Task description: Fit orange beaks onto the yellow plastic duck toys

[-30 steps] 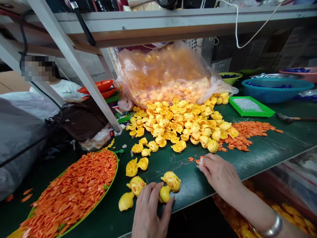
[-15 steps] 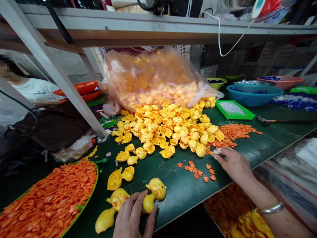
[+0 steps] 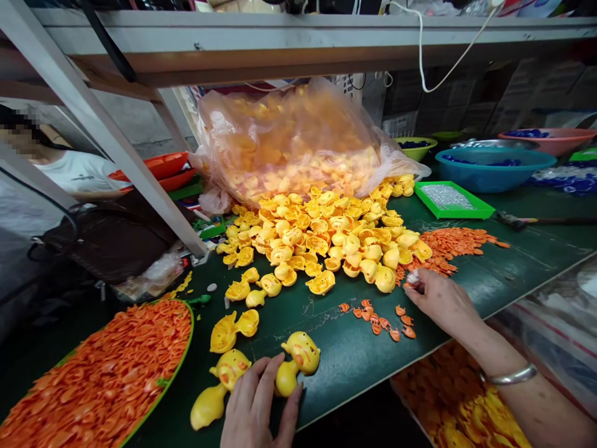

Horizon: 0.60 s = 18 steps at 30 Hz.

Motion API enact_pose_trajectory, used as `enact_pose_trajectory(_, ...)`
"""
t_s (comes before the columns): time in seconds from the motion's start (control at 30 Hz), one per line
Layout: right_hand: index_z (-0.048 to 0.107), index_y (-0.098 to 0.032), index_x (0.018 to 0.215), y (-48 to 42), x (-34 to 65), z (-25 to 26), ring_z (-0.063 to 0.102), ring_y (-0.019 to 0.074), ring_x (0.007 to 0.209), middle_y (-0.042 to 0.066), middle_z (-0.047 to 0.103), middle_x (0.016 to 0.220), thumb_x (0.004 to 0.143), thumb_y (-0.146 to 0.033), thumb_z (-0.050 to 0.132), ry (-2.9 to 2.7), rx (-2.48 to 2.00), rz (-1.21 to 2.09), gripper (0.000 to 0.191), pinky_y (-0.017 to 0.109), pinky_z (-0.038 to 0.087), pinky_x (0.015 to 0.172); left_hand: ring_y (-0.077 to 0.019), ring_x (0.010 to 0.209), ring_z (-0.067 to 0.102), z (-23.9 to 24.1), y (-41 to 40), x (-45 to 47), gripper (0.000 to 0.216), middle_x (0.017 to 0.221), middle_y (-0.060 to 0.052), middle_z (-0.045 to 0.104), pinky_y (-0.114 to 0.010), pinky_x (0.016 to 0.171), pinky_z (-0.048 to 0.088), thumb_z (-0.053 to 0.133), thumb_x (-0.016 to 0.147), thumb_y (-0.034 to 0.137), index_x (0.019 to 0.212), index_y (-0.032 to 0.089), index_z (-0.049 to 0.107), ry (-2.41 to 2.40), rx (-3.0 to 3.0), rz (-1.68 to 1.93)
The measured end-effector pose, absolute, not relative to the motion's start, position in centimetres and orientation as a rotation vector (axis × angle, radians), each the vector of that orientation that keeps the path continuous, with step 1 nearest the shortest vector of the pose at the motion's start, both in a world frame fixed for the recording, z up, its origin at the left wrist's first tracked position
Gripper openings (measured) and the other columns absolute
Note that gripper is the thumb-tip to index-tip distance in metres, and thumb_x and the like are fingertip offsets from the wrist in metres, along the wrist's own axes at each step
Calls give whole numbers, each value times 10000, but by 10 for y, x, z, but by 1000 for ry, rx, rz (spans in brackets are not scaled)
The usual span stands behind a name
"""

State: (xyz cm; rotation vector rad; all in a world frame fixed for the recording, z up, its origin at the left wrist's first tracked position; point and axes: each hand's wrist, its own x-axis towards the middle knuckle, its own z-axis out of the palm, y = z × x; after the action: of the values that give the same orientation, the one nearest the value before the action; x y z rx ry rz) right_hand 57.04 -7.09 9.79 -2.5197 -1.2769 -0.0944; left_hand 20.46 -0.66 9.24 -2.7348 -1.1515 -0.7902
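Though glossy, 2 rounded plastic ducks

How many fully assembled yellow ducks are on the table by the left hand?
2. The left duck lies just left of the left hand; the right duck lies at its fingertips. Any others in the yellow pile behind may be hidden.

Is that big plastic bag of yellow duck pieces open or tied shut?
Open: the plastic bag gapes at its mouth, yellow duck shells spilling onto the table.
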Motion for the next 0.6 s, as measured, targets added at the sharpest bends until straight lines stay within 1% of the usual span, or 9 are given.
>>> enact_pose_trajectory(0.07, 578, -185, 847, -74, 571, 98, 608, 222, 637, 43, 644, 705, 781, -271, 555, -1254, -2507, -57, 111, 303, 392, 537, -204, 966, 599, 94, -10, 206, 427, 1092, -82, 570, -341, 810, 537, 565, 831, 418, 1208, 229, 499, -1206, -2740, -799)
enact_pose_trajectory(0.13, 589, -182, 934, -78, 561, 102, 610, 211, 656, 43, 655, 754, 788, -301, 535, -1230, -2372, -1, 197, 305, 426, 566, -202, 986, 584, 98, -15, 207, 422, 1103, -86, 566, -341, 827, 528, 560, 839, 383, 1222, 223, 486, -1224, -2757, -790)
enact_pose_trajectory(0.2, 607, -195, 995, -83, 540, 111, 623, 210, 753, 57, 661, 858, 807, -355, 502, -1204, -2096, 139, 268, 312, 468, 647, -209, 1007, 570, 104, -19, 208, 477, 1121, -94, 567, -350, 839, 521, 569, 829, 361, 1267, 212, 453, -1181, -2776, -754)
enact_pose_trajectory(0.23, 624, -205, 980, -86, 525, 116, 620, 218, 859, 69, 658, 940, 820, -386, 484, -1201, -1917, 247, 279, 315, 479, 718, -221, 1030, 559, 108, -20, 210, 521, 1147, -102, 562, -369, 856, 513, 575, 818, 356, 1295, 203, 429, -1157, -2775, -735)
enact_pose_trajectory(0.27, 641, -211, 961, -88, 508, 121, 618, 219, 898, 72, 658, 971, 823, -414, 495, -1204, -1800, 429, 286, 307, 488, 732, -238, 1061, 543, 112, -21, 212, 570, 1184, -112, 550, -396, 876, 503, 581, 807, 361, 1323, 193, 403, -1139, -2769, -713)
enact_pose_trajectory(0.33, 656, -206, 931, -90, 472, 129, 637, 192, 725, 50, 676, 826, 797, -435, 551, -1091, -1639, 833, 285, 278, 505, 602, -271, 1119, 508, 119, -21, 219, 642, 1266, -130, 515, -446, 912, 479, 579, 800, 385, 1364, 175, 354, -1125, -2761, -662)
enact_pose_trajectory(0.4, 667, -192, 866, -87, 442, 131, 640, 182, 676, 36, 682, 754, 750, -414, 619, -963, -1474, 1083, 254, 266, 510, 582, -267, 1116, 515, 123, -19, 226, 641, 1282, -126, 518, -440, 906, 487, 560, 818, 400, 1375, 171, 342, -1098, -2800, -595)
enact_pose_trajectory(0.47, 688, -185, 788, -82, 423, 130, 637, 173, 668, 29, 688, 713, 706, -388, 669, -855, -1406, 1120, 220, 255, 512, 598, -241, 1063, 552, 124, -17, 233, 583, 1233, -114, 558, -404, 874, 511, 540, 840, 404, 1354, 181, 379, -1074, -2860, -539)
enact_pose_trajectory(0.6, 715, -184, 672, -73, 412, 125, 639, 178, 719, 33, 699, 739, 630, -352, 738, -801, -1404, 997, 174, 248, 524, 671, -226, 1012, 587, 116, -20, 242, 525, 1162, -125, 582, -378, 847, 529, 533, 846, 434, 1295, 174, 453, -1106, -2914, -566)
